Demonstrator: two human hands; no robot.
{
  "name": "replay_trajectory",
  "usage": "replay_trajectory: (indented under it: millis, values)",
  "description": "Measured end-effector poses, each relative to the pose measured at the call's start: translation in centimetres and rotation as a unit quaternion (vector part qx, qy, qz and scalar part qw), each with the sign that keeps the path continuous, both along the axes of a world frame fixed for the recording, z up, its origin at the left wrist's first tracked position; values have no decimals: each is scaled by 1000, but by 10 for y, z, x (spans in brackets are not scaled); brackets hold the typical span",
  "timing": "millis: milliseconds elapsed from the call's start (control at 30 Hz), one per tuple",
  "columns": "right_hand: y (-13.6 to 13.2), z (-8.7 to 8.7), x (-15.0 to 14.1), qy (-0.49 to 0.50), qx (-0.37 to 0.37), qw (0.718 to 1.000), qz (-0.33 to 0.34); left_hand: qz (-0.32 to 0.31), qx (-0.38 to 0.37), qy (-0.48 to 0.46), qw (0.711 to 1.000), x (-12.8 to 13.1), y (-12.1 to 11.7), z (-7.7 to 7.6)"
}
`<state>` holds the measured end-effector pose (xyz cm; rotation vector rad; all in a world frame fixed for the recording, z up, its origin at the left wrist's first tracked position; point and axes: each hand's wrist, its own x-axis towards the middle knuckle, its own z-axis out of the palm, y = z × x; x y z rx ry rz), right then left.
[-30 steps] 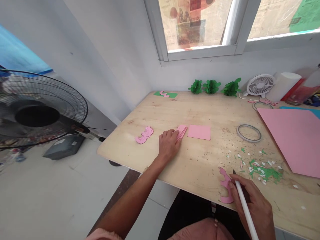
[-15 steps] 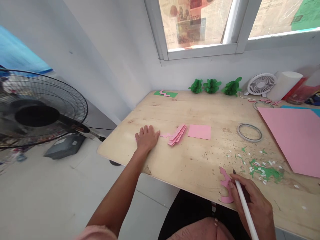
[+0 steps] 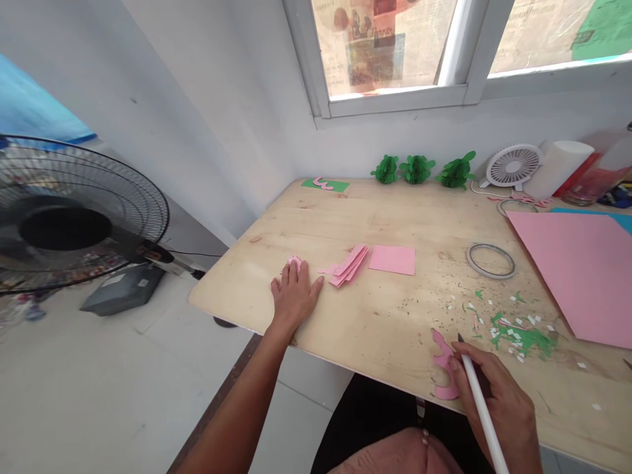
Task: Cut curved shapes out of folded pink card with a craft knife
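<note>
My left hand (image 3: 295, 297) lies flat on the wooden table, fingers spread over a pink paper cutout (image 3: 295, 261) that shows past the fingertips. To its right is a bundle of folded pink paper strips (image 3: 349, 266), and beyond that a pink paper rectangle (image 3: 393, 259). My right hand (image 3: 498, 392) is closed around a white pen (image 3: 481, 405), its dark tip pointing away from me. Beside those fingers, a wavy-edged pink paper piece (image 3: 447, 378) lies near the table's front edge, partly covered by the hand.
Green and white paper scraps (image 3: 526, 339) litter the right side, near a tape ring (image 3: 491, 261) and a large pink sheet (image 3: 582, 276). Along the wall stand green paper shapes (image 3: 417, 169) and a small white fan (image 3: 513, 166). A large black fan (image 3: 64, 224) stands left.
My left hand has shifted slightly right and towards me, and pink paper now shows beyond its fingertips. The right hand keeps its grip on the pen, almost in place.
</note>
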<state>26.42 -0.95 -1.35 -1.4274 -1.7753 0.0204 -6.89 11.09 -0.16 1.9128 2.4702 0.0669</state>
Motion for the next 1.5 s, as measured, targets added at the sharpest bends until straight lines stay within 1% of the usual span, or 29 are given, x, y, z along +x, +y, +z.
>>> replay_trajectory:
  millis: [133, 233, 333, 433, 633, 967, 1167, 1300, 1400, 1500]
  values:
    - [0, -1, 2, -2, 1, 1000, 6, -15, -11, -5, 1000, 9, -14, -2]
    - [0, -1, 3, -4, 4, 1000, 7, -23, -20, -9, 1000, 14, -20, -2]
    - [1, -1, 2, -7, 5, 1000, 9, -21, -22, -8, 1000, 15, -21, -2]
    - [1, 0, 1, -8, 5, 1000, 7, -19, -23, -8, 1000, 14, -17, -2]
    - [0, 3, -2, -1, 1, 1000, -13, -7, -22, -10, 1000, 4, 2, -4]
    - [1, 2, -2, 2, 0, 1000, -10, 36, -5, -25, 999, -12, 50, -4]
    - [2, -1, 1, -8, -2, 1000, 5, 82, 22, -35, 996, -8, 75, -2]
    - [1, 0, -1, 4, -3, 1000, -7, 119, 61, -34, 990, -1, 88, 0]
    - [1, 1, -1, 13, -6, 1000, -6, 132, 85, -40, 987, 2, 93, 1]
    - [0, 0, -2, 20, -10, 1000, -6, 139, 106, -52, 983, 2, 94, 3]
